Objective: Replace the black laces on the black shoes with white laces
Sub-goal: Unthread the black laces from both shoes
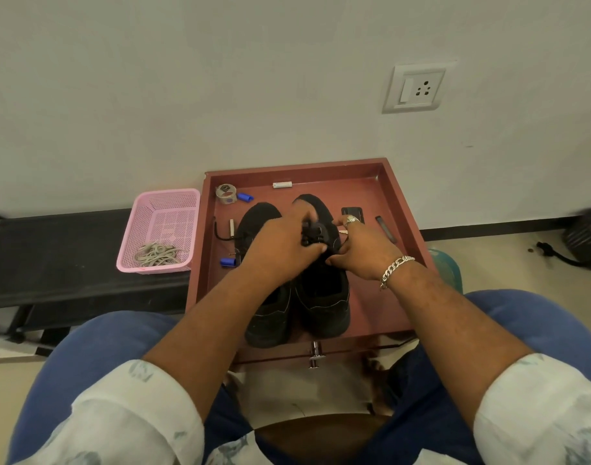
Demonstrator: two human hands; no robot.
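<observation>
Two black shoes stand side by side in a reddish-brown drawer (401, 209), toes pointing away from me. My left hand (280, 250) lies over the left shoe (270, 317) and its fingers reach across to the black laces (312, 233) bunched on the right shoe (324, 297). My right hand (361, 250), wearing a ring and a chain bracelet, pinches the same shoe's lacing from the right side. The white laces (158, 255) lie coiled in a pink basket (163, 209) to the left of the drawer.
In the drawer lie a tape roll (226, 193), two blue caps (245, 197), a white tube (282, 185), a loose black lace (220, 231) and dark small items at the right. The basket sits on a black bench (52, 256). A wall stands behind.
</observation>
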